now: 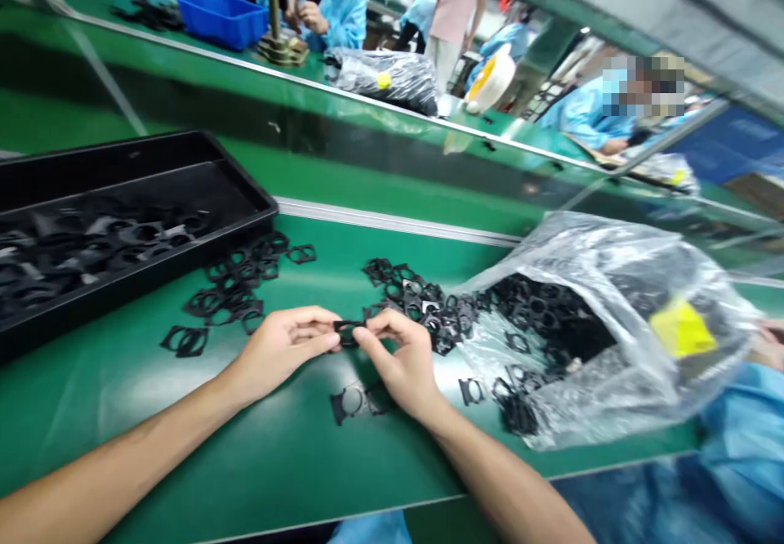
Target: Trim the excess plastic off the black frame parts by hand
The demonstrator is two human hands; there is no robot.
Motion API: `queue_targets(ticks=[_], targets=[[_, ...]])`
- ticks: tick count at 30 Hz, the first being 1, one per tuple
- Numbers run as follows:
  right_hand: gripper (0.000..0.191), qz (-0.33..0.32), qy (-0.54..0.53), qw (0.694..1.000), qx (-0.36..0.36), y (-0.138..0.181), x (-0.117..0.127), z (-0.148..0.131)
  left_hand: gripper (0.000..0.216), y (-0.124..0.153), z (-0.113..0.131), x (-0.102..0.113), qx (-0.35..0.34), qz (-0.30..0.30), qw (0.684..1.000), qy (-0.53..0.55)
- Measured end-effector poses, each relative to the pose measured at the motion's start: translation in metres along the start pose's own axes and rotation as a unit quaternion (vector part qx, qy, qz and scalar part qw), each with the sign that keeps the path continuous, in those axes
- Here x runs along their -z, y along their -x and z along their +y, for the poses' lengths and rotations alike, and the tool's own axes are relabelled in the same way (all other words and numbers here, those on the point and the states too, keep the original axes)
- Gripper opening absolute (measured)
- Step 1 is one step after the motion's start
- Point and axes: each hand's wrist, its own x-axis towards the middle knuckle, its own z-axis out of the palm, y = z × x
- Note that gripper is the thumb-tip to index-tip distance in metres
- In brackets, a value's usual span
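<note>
Between my two hands, above the green tabletop [245,462], is a small black plastic frame [350,327] with a round opening. My left hand [287,344] pinches its left end, and the fingertips of my right hand [398,356] grip its right end. Below them lies another black frame [350,402], partly hidden by my right wrist. Loose black frames [226,299] are scattered beyond my left hand. A further heap of them [441,315] spreads from beyond my right hand toward an opened clear plastic bag [612,250].
A long black tray [245,176] holding many frames stands at the left. A green partition with a metal rail [392,224] runs behind. Someone's blue sleeve [747,430] is at the right edge. Across the partition are a blue bin [224,21], a filled bag [385,78] and several people.
</note>
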Motion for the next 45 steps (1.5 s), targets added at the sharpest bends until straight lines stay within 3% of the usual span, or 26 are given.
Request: queue_targets(ticks=[11, 19, 25, 28, 30, 33, 36, 40, 45], targets=[[0.019, -0.007, 0.001, 1.0, 0.012, 0.002, 0.0, 0.0, 0.027, 0.001, 0.005, 0.001, -0.031, 0.005, 0.997, -0.065], [0.014, -0.065, 0.034, 0.996, 0.048, 0.001, 0.004, 0.002, 0.024, 0.005, 0.003, 0.0, -0.099, -0.001, 0.981, -0.166], [0.018, -0.054, -0.023, 0.998, 0.006, 0.0, 0.001, 0.005, 0.032, 0.005, 0.003, -0.002, -0.021, -0.068, 0.993, -0.097], [0.032, -0.063, -0.054, 0.997, -0.007, 0.001, 0.001, 0.004, 0.031, 0.003, 0.003, 0.0, -0.003, -0.047, 0.998, -0.04], [0.039, -0.088, -0.046, 0.995, 0.004, 0.002, 0.001, 0.002, 0.033, 0.002, 0.003, 0.001, 0.001, -0.027, 1.0, -0.013], [0.018, -0.107, -0.018, 0.993, 0.043, 0.002, 0.001, 0.003, 0.033, 0.001, 0.001, 0.003, 0.003, -0.024, 1.0, -0.003], [0.011, -0.093, -0.009, 0.994, 0.058, 0.0, 0.001, 0.006, 0.03, 0.0, 0.0, 0.003, -0.017, -0.014, 1.0, -0.01], [0.015, -0.093, -0.024, 0.995, 0.023, -0.004, 0.001, 0.007, 0.03, -0.001, 0.003, 0.003, -0.033, 0.015, 0.999, 0.001], [0.023, -0.126, -0.096, 0.987, -0.026, -0.013, 0.0, 0.005, 0.033, -0.007, 0.006, 0.005, -0.049, 0.005, 0.998, 0.041]])
